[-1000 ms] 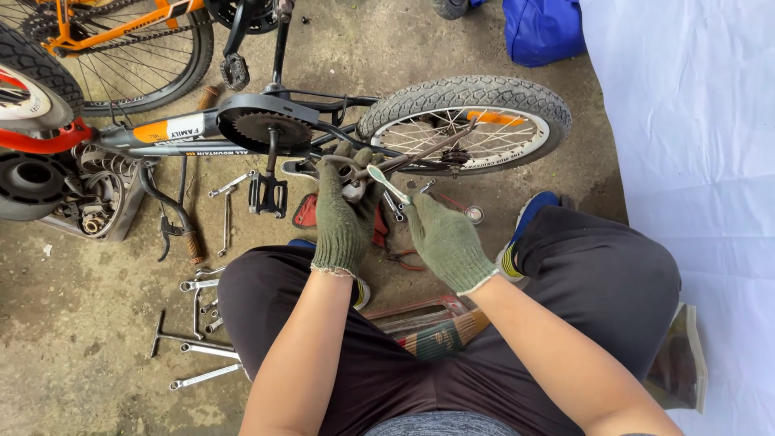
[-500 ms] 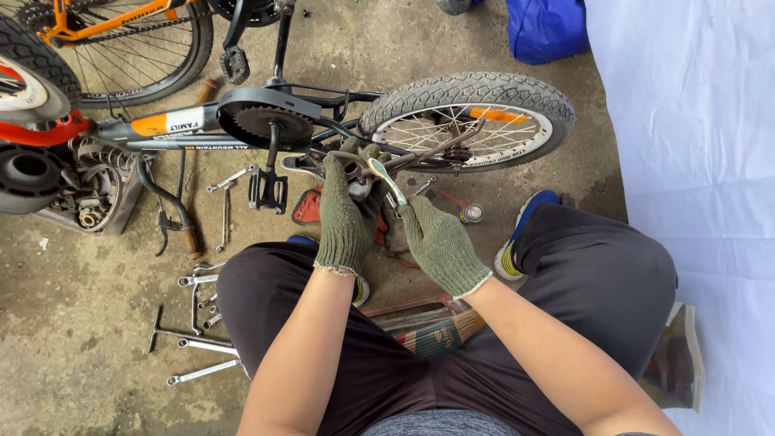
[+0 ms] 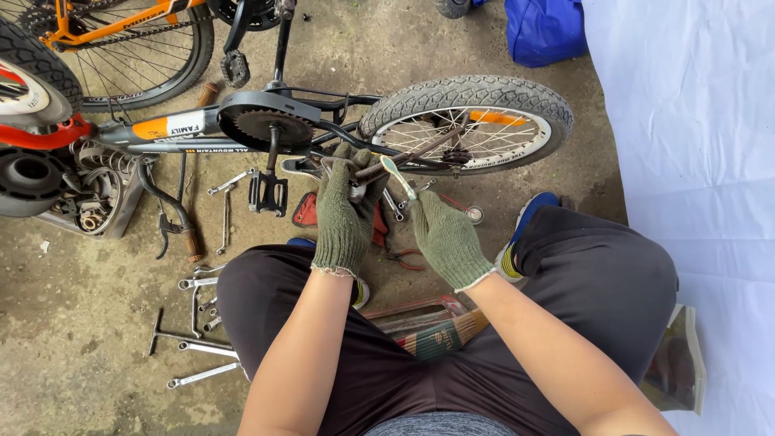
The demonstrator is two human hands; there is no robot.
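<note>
A small bicycle lies on its side on the concrete, its rear wheel [image 3: 468, 121] with a knobby tyre at upper right and its black chainring [image 3: 266, 129] at centre. My left hand [image 3: 343, 214], in a green knit glove, grips the bike's frame stay near the crank. My right hand [image 3: 444, 234], also gloved, holds a silver spanner [image 3: 400, 178] whose head points up towards the frame beside the left hand. A black pedal [image 3: 269, 194] hangs just left of my left hand.
Several spanners and a T-handle wrench [image 3: 198, 323] lie on the floor at lower left. Red-handled pliers [image 3: 404, 258] sit between my hands. An orange bicycle [image 3: 105, 40] and a red machine part [image 3: 40, 137] stand upper left. A white tarp [image 3: 694, 161] covers the right.
My right hand with the spanner has shifted slightly left and up towards the frame. The left hand stays on the frame.
</note>
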